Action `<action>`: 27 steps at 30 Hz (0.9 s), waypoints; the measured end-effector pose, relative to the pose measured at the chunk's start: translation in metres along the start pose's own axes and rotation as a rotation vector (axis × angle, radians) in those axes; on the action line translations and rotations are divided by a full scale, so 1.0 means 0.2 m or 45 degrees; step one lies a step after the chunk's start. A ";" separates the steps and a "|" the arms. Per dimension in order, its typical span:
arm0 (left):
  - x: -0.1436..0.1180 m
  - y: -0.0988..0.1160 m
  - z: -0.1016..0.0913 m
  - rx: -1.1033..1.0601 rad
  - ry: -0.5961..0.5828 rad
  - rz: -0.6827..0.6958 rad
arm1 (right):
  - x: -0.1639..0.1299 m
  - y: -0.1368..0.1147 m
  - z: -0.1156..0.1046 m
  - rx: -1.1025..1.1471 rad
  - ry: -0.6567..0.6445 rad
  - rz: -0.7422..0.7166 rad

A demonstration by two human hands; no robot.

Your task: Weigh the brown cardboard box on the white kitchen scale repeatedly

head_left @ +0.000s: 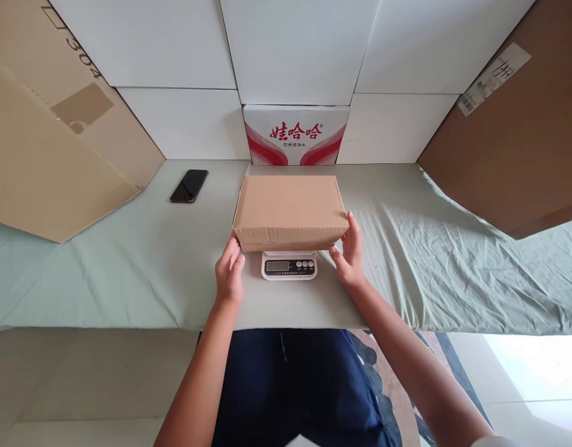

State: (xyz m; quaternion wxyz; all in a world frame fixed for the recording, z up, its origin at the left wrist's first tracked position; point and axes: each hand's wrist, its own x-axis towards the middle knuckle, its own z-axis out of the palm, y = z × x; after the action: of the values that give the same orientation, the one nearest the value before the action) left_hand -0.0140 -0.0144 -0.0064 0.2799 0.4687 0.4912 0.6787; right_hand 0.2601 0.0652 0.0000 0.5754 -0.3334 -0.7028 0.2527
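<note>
A closed brown cardboard box [290, 202] sits over a white digital kitchen scale [289, 267], covering most of it. Only the scale's front panel with its small grey display and buttons shows; I cannot tell whether the box rests fully on it. My left hand [230, 267] grips the box's front left corner, fingers along the side. At the front right corner, my right hand [349, 251] holds the box with the thumb low at the front edge and the fingers on the side.
Behind the box stands a white and red carton [296, 135] against white panels. A black phone [189, 186] lies to the left on the green cloth [155, 261]. Large cardboard sheets [71, 149] flank the left side, and another cardboard panel [513, 143] the right.
</note>
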 end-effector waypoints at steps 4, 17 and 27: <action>0.02 0.00 0.00 -0.020 0.021 0.000 | 0.02 -0.02 0.00 0.050 0.042 0.016; 0.04 0.00 0.00 -0.023 0.008 -0.029 | 0.05 -0.04 0.01 0.060 0.108 0.097; 0.03 0.02 0.00 0.004 -0.032 -0.003 | 0.05 -0.02 0.02 0.009 0.016 0.029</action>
State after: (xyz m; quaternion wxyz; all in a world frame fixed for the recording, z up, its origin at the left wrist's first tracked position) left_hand -0.0156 -0.0116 -0.0005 0.2860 0.4770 0.4892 0.6719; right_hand 0.2544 0.0708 0.0095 0.5781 -0.3409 -0.6944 0.2596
